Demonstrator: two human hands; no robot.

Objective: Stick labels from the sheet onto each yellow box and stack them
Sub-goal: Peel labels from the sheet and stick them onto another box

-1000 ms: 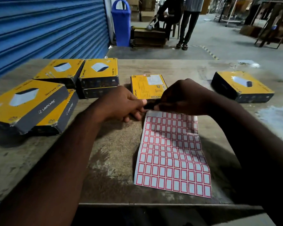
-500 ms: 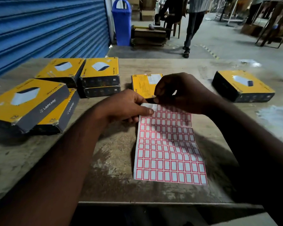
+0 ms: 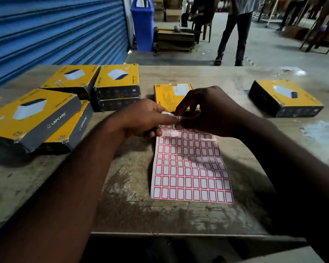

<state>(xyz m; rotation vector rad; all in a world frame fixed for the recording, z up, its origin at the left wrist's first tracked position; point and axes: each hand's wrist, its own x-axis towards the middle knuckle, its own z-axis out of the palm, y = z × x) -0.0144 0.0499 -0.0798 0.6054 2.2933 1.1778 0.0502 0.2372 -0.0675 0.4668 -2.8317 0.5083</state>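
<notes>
Pinching its lifted far edge, left hand [image 3: 141, 120] and right hand [image 3: 209, 109] hold the thin label sheet [image 3: 190, 168] — red-bordered rectangles.

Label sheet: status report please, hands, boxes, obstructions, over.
Both pinch label sheet top edge: left hand, right hand. Nearest yellow box just behind them. Nothing in the way.

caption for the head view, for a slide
The left hand and right hand pinch the far edge of the label sheet, yellow boxes lying around it.
</notes>
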